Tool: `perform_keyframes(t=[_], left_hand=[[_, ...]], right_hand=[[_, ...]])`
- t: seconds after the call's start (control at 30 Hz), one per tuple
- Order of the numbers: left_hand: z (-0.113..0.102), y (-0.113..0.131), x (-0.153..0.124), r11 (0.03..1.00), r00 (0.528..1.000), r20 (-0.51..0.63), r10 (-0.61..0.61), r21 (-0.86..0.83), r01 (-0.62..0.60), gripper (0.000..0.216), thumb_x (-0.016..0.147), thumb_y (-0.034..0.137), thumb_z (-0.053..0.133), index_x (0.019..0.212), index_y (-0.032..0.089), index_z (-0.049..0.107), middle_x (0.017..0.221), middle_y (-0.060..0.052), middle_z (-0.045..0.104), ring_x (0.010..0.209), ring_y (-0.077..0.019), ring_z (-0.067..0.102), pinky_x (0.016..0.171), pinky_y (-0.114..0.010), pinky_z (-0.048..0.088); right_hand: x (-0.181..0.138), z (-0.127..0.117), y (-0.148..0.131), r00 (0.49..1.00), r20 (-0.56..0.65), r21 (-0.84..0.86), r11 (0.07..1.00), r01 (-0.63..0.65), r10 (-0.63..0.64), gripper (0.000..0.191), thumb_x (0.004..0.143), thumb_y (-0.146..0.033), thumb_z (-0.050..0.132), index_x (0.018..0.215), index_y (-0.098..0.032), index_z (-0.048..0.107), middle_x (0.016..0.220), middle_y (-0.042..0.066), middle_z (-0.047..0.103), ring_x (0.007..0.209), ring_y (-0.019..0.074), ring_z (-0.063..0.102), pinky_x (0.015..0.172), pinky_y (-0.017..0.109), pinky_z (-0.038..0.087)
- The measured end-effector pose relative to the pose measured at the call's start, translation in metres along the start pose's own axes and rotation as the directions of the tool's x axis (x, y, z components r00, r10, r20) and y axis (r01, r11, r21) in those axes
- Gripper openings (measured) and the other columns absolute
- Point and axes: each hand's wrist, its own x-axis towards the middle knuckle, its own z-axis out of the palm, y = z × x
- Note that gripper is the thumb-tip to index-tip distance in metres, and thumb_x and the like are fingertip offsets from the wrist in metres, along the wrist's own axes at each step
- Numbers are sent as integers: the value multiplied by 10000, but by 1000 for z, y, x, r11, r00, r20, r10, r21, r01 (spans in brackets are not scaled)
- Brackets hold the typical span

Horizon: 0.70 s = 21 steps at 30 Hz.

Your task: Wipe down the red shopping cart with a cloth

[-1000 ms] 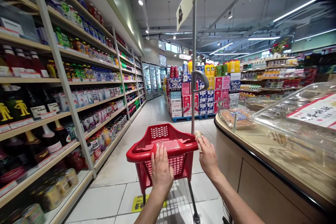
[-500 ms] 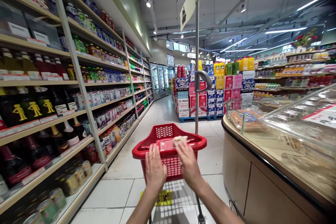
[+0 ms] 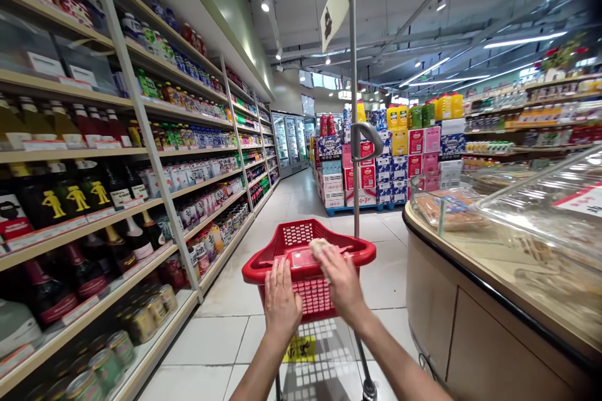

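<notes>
A red plastic shopping cart (image 3: 254, 272) with a mesh-walled basket stands right in front of me. My left hand (image 3: 283, 297) rests on the left part of its near rim, fingers straight and lying flat. At the right of the same rim, my right hand (image 3: 342, 282) has its fingers closed over a small, pale, crumpled cloth (image 3: 320, 247); the fingers cover part of it. The cloth is at the top of the rim, by the flat reddish panel (image 3: 303, 257). A grey pole (image 3: 355, 75) with a pale flag (image 3: 333, 12) rises at the cart's right side.
Shelves of bottles and cans (image 3: 202, 182) line the left side. Stacked drink cartons (image 3: 376, 169) stand ahead on blue pallets. A curved counter (image 3: 446, 301) with clear covers and packaged food is close on the right. Pale floor tiles (image 3: 282, 200) lead to glass-door coolers (image 3: 289, 138).
The cloth in my right hand has shifted slightly left over the rim. My left hand keeps its place on the rim. The surroundings sit a little further right in view.
</notes>
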Motion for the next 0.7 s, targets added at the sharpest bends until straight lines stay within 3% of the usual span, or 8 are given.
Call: perform_keyframes(t=[0.07,0.13,0.27,0.33,0.43,0.5,0.63,0.7], left_hand=[[-2,0,0,1000,1000,15,3,7,-3,766,642,41,418,1370,89,186,1386,-132,349,1313,-238,236,1079,-445,215],[-3,2,0,1000,1000,20,-10,12,10,780,633,39,421,1372,88,177,1389,-132,345,1317,-241,225,1080,-449,211],[-3,4,0,1000,1000,15,-19,10,18,812,626,33,421,1384,105,138,1397,-128,334,1319,-242,218,1074,-453,223],[-3,2,0,1000,1000,10,-3,6,3,812,634,34,418,1388,115,126,1398,-124,335,1318,-239,223,1072,-448,228],[-3,1,-1,1000,1000,2,10,7,-10,811,641,36,416,1391,122,119,1401,-120,330,1317,-239,225,1075,-445,222],[-3,2,-2,1000,1000,3,4,10,-4,819,636,36,417,1392,117,113,1406,-123,320,1318,-245,219,1075,-450,217],[-1,4,-2,1000,1000,12,-8,4,8,827,633,31,416,1393,118,100,1412,-124,307,1320,-242,213,1070,-455,224],[-2,3,-2,1000,1000,15,-1,-2,2,822,635,32,419,1392,121,110,1411,-124,309,1320,-238,215,1068,-451,230]], right_hand=[[-1,-2,12,985,-76,-45,987,-157,153,636,743,28,275,1292,-261,413,1298,45,482,1259,197,349,1020,497,243],[-3,-2,17,968,-117,-51,972,-230,222,635,739,24,280,1301,-246,401,1306,56,472,1261,204,344,1013,499,253],[-8,5,-1,999,-38,-6,1000,0,0,690,710,58,274,1327,-239,361,1338,40,436,1295,175,280,1037,433,242],[-9,5,-1,999,-17,-8,999,34,-34,685,720,59,271,1322,-252,366,1334,33,442,1288,171,295,1040,437,231],[-7,-1,13,981,-100,-55,984,-170,164,653,744,34,269,1314,-266,374,1324,41,453,1266,190,334,1025,493,228],[-5,-3,14,965,-129,-54,970,-237,229,638,747,18,280,1317,-254,371,1329,52,446,1265,200,336,1018,499,239],[-4,4,-8,999,-33,-2,1000,24,-24,656,714,37,299,1311,-219,394,1338,54,435,1291,188,288,1033,433,251],[-6,5,-9,997,-1,2,997,71,-71,659,712,40,292,1300,-235,408,1330,43,446,1286,185,300,1033,433,246]])
